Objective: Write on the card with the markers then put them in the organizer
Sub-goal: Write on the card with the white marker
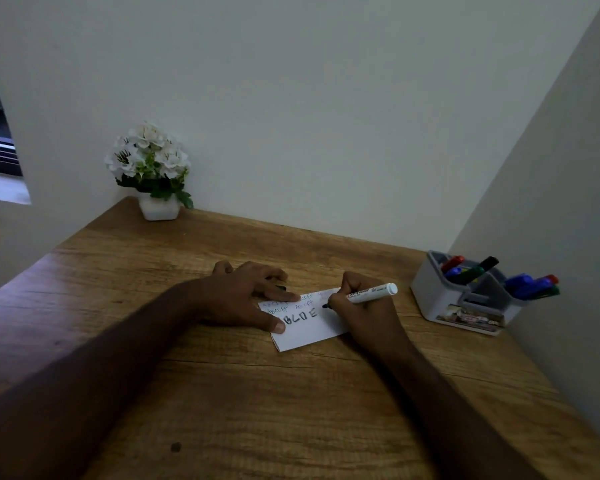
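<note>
Head view: looking down on a brown wood-grain desk set into a pale corner. Lying near the middle, a small white rectangular card, long axis running left to right, slightly tilted, carrying faint coloured letter rows along its far edge and bold black letters below.

Left hand resting on the card's left end, fingers spread and straight, thumb and forefinger pressing the paper flat. A small dark piece showing under those fingers, possibly the cap; too small to tell.

Right hand pinching a white-barrelled black-tipped marker, fingers curled round the barrel, tip touching the card just right of the last black letter, barrel slanting up and away to the right.

Standing well apart at the right, against the wall, a grey plastic desk organizer, already holding red, blue, green and black markers upright or leaning. Lying on the right hand's side, so nearer that hand for the drop-off; marker's tail already pointing roughly that way.

Sitting at the far left corner, a white pot of white flowers.
</note>
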